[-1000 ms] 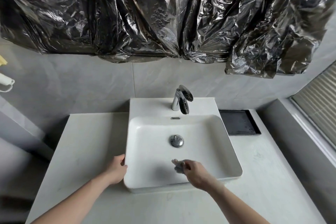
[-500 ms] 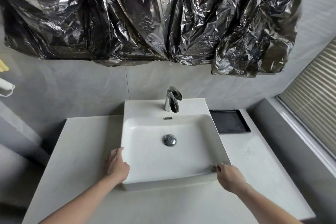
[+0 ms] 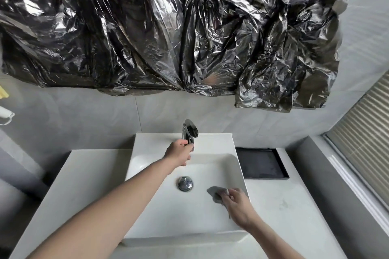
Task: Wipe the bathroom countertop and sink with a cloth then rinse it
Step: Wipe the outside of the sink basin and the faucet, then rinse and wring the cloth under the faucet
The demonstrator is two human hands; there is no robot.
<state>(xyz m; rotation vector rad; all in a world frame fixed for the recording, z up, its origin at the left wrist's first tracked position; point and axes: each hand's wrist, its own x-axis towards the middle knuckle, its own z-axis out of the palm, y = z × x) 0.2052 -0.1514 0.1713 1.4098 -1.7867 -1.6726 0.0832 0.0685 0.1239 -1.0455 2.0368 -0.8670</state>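
Gripping the faucet [image 3: 189, 132] near mid-frame, the left hand [image 3: 179, 153] has its fingers curled round the chrome body just under the flat lever, so my guess is it's about to turn the water on. No water visible coming out yet as far as I can tell.

Lower right of center, the right hand [image 3: 236, 204] pinches a small grey cloth [image 3: 216, 193] between thumb and fingertips, pressing it against the inside of the sink [image 3: 237, 166] close to the right wall. Makes sense to keep it down in the basin: that's where the stream will land, and any drips stay inside.

The cloth is bunched up, with its free end sticking out toward the upper left of the frame, roughly at the drain plug [image 3: 185, 183], which sits near it but not touching. Its long axis runs diagonally from the fingers toward that drain. Can't tell if it's wet.

Further out: the countertop [image 3: 84, 174] wraps both sides of the basin, a dark tray [image 3: 261, 164] sits just right of the sink, and crinkled black plastic sheeting [image 3: 168, 27] covers the wall across the top of the frame. Blinds [image 3: 366, 128] at the right edge.

Looks like wiping's mostly wrapped and rinsing is next, but that's just my read.
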